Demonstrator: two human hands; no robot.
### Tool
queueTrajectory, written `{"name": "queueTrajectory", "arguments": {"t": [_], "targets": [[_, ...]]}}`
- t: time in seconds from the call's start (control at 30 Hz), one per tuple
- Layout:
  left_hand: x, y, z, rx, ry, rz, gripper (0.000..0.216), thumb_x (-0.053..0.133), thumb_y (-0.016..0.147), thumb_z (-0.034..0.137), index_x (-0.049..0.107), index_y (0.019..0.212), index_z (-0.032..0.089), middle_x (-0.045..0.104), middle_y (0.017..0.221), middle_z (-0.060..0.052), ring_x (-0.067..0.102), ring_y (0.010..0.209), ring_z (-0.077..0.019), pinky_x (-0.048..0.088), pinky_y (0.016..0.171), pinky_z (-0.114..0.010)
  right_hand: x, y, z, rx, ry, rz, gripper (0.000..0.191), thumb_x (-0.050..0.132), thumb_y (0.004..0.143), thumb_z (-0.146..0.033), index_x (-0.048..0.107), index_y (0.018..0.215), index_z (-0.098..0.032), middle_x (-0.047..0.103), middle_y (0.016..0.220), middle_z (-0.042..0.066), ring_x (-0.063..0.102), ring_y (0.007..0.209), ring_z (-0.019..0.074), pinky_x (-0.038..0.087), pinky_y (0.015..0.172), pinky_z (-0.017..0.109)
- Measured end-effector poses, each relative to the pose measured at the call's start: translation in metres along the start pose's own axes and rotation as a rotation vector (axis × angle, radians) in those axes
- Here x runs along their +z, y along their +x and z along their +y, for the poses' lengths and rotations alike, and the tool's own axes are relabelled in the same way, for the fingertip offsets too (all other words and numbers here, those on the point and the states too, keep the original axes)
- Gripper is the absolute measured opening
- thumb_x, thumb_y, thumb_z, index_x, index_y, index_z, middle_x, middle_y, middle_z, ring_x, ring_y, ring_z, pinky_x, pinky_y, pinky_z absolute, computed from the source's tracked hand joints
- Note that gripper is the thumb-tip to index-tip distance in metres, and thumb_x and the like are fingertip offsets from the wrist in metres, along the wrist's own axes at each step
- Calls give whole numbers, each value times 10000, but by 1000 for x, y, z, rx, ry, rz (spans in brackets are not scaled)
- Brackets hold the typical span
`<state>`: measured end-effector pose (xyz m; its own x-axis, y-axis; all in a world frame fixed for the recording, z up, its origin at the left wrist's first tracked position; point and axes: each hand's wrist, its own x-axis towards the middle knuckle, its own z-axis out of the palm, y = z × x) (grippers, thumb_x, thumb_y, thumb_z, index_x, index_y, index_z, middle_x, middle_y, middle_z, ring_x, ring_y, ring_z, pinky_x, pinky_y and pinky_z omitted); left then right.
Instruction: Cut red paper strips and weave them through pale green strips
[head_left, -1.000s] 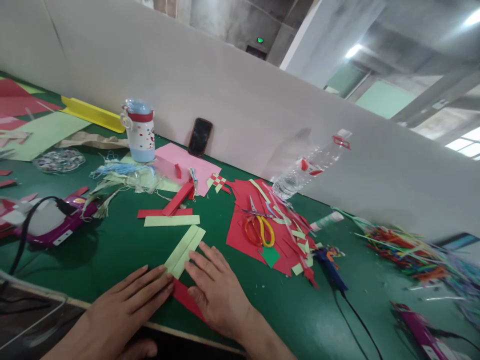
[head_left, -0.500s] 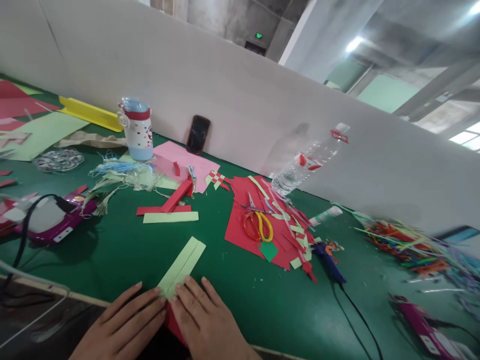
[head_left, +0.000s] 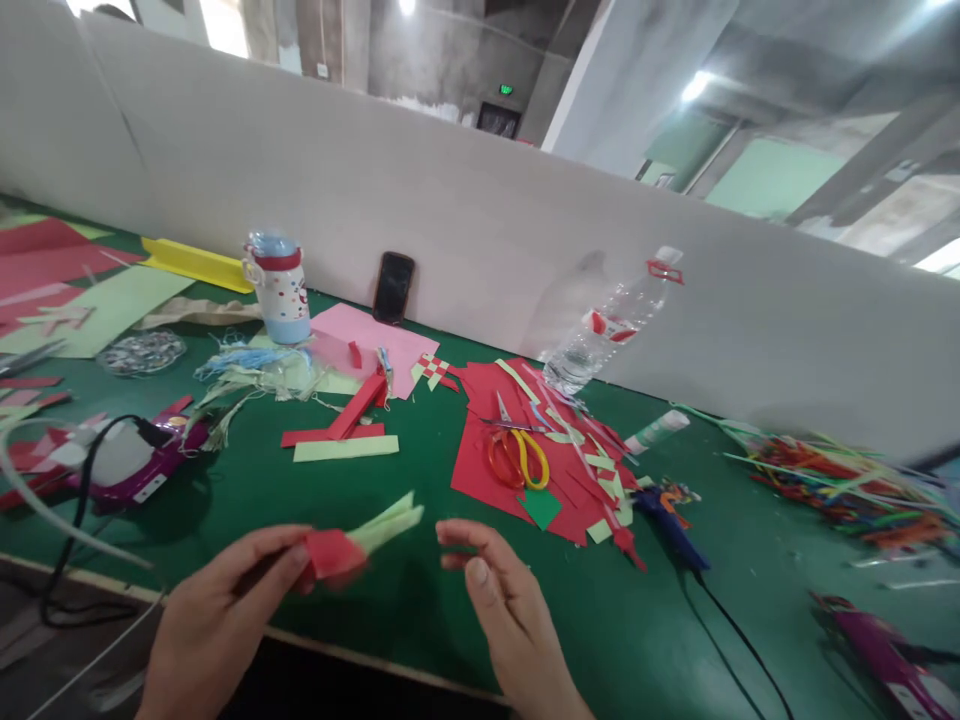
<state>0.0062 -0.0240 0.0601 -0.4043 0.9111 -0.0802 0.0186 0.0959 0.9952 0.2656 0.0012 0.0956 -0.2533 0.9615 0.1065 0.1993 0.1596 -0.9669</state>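
My left hand (head_left: 232, 600) pinches a folded paper piece (head_left: 337, 556), red at the held end with pale green strips sticking out to the upper right. The piece is smeared by motion, just above the table's front part. My right hand (head_left: 499, 600) is off to its right, touching nothing, thumb and fingers apart. Beyond the hands lie a pale green folded strip (head_left: 346, 449) and red folded strips (head_left: 358, 405). Scissors (head_left: 517, 455) with one orange and one yellow handle rest on red paper sheets (head_left: 480, 455).
A clear plastic bottle (head_left: 607, 325) leans on the grey partition (head_left: 465, 220), near an upright phone (head_left: 394, 287). A cup (head_left: 281, 295) stands at the left. Glue guns, one blue (head_left: 671, 530) and one purple (head_left: 870, 635), lie at right with cords. Another purple device (head_left: 142, 475) is at left.
Both hands were flat on the paper at the table edge. Now the left hand has lifted the piece, its red part showing more, and the right hand has let go and moved right.
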Motion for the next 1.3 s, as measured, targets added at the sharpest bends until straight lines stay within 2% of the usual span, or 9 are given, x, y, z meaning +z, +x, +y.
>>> {"name": "queueTrajectory", "arguments": {"t": [0.03, 0.13, 0.23, 0.33, 0.43, 0.6, 0.83, 1.17, 1.3], "targets": [[8, 5, 9, -128, -269, 76, 260, 901, 599, 383, 757, 775, 258, 742, 644, 38, 651, 550, -104, 530, 536, -127, 4, 1, -1, 71, 105, 5, 415, 480, 987, -564, 681, 1051, -207, 709, 962, 94, 689, 838, 202, 581, 732, 312], [31, 12, 25, -207, -457, 65, 377, 931, 520, 442, 714, 760, 248, 711, 656, 63, 632, 558, -99, 554, 536, -168, 23, -2, 2, 285, 363, -150, 455, 628, 880, -614, 654, 806, -165, 624, 706, 19, 591, 576, 116, 488, 512, 207], [46, 8, 29, -269, -498, 10, 394, 941, 519, 410, 691, 764, 229, 696, 660, 62, 633, 567, -100, 565, 524, -187, 49, -5, 10, 386, 532, -298, 537, 763, 727, -639, 662, 942, -157, 622, 803, 13, 554, 527, 77, 452, 462, 183], [54, 0, 29, -323, -530, -47, 376, 933, 553, 374, 684, 784, 213, 705, 680, 47, 633, 558, -100, 570, 518, -200, 71, 1, 15, 296, 670, -192, 604, 860, 643, -558, 651, 1073, -189, 613, 959, 26, 568, 605, 98, 459, 461, 193], [58, -5, 27, -330, -556, -68, 372, 935, 551, 361, 682, 773, 201, 719, 713, 35, 646, 585, -108, 582, 549, -216, 82, 12, 14, 227, 681, 36, 481, 825, 710, -530, 687, 985, -160, 613, 778, 5, 485, 578, 95, 386, 456, 187], [60, -6, 24, -331, -565, -75, 361, 933, 552, 354, 690, 758, 186, 723, 704, 19, 646, 582, -118, 579, 555, -232, 90, 24, 12, 313, 670, 287, 501, 817, 677, -590, 674, 857, -145, 567, 635, -23, 382, 474, 72, 331, 428, 210], [58, -4, 19, -337, -550, -111, 358, 892, 618, 423, 705, 822, 196, 730, 784, 3, 664, 646, -142, 590, 601, -268, 95, 23, 15, 323, 642, 305, 469, 803, 705, -572, 641, 847, -155, 549, 620, -40, 391, 464, 70, 344, 425, 206], [54, 2, 15, -275, -457, -147, 322, 866, 647, 450, 690, 715, 190, 599, 576, 55, 534, 523, -88, 502, 510, -181, 100, 22, 21, 353, 664, 297, 440, 803, 707, -558, 621, 776, -163, 515, 571, -56, 395, 457, 77, 341, 425, 208], [52, 3, 11, -263, -424, -163, 319, 840, 678, 475, 698, 731, 195, 610, 611, 47, 547, 557, -91, 512, 538, -182, 103, 21, 26, 339, 678, 301, 412, 790, 736, -540, 613, 747, -168, 485, 547, -69, 372, 442, 71, 324, 420, 203]]}}
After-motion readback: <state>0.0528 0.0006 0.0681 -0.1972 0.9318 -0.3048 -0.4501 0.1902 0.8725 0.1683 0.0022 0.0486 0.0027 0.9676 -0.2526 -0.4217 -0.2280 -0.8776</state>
